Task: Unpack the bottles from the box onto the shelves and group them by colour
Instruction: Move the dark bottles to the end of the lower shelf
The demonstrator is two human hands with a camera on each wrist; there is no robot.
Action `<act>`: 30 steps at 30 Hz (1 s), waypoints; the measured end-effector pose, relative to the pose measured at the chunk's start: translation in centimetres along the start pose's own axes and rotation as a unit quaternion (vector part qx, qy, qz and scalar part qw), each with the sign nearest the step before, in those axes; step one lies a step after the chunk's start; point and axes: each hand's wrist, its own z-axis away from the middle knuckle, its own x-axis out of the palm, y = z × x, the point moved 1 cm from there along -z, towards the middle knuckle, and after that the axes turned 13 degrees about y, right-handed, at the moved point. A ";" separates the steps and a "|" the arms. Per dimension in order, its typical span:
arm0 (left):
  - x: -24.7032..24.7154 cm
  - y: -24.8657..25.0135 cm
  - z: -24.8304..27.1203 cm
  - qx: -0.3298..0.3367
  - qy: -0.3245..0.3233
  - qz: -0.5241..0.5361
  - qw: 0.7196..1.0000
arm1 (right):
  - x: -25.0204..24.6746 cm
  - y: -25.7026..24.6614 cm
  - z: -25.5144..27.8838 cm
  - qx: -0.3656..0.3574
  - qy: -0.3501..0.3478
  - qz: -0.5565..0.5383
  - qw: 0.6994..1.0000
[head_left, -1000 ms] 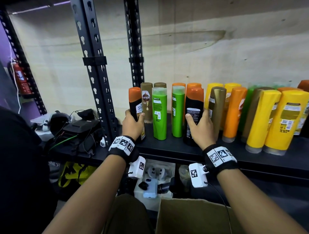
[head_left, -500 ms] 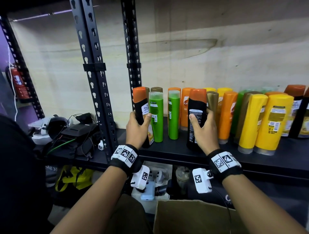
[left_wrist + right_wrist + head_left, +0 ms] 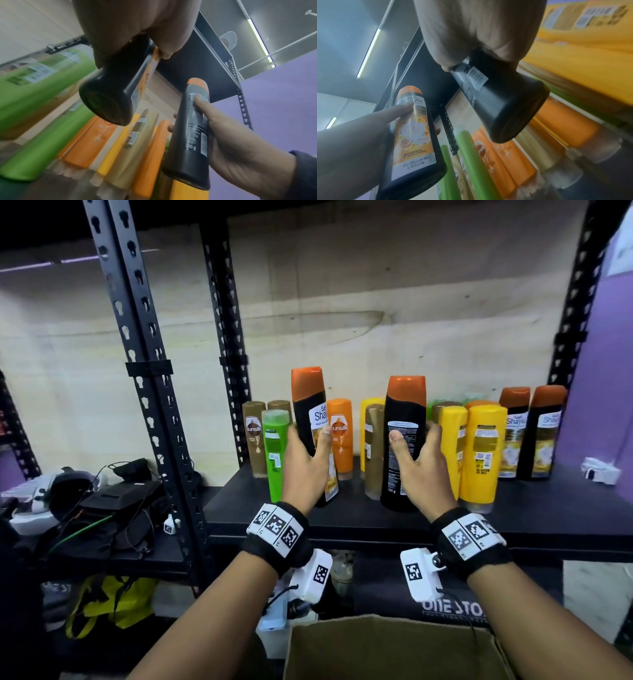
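Observation:
My left hand (image 3: 306, 455) grips a black bottle with an orange cap (image 3: 310, 412), lifted off the black shelf (image 3: 342, 515) and tilted slightly. A second black bottle with an orange cap (image 3: 402, 436) is held upright by my right hand (image 3: 416, 463), also raised above the shelf. In the left wrist view the first bottle's base (image 3: 106, 102) hangs free, with the right hand's bottle (image 3: 190, 135) beside it. In the right wrist view both bottles (image 3: 501, 102) (image 3: 414, 138) show. Two more black bottles (image 3: 529, 433) stand at the far right. The cardboard box (image 3: 394, 648) is below.
Brown (image 3: 255, 436), green (image 3: 274, 453), orange (image 3: 340, 433) and yellow bottles (image 3: 481, 453) stand on the shelf. Black uprights (image 3: 147, 364) frame the left, a purple wall (image 3: 596, 392) the right. A small white device (image 3: 599, 474) lies at the shelf's right end. Gear is piled on the left bench (image 3: 102, 508).
Both hands have lifted their black bottles off the shelf and carried them rightward. My view has turned right, bringing the two black bottles at the far right into sight.

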 end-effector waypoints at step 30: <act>19.3 8.7 13.6 -0.032 -0.139 0.133 0.981 | -23.0 1.4 -3.6 -0.015 0.100 0.115 0.988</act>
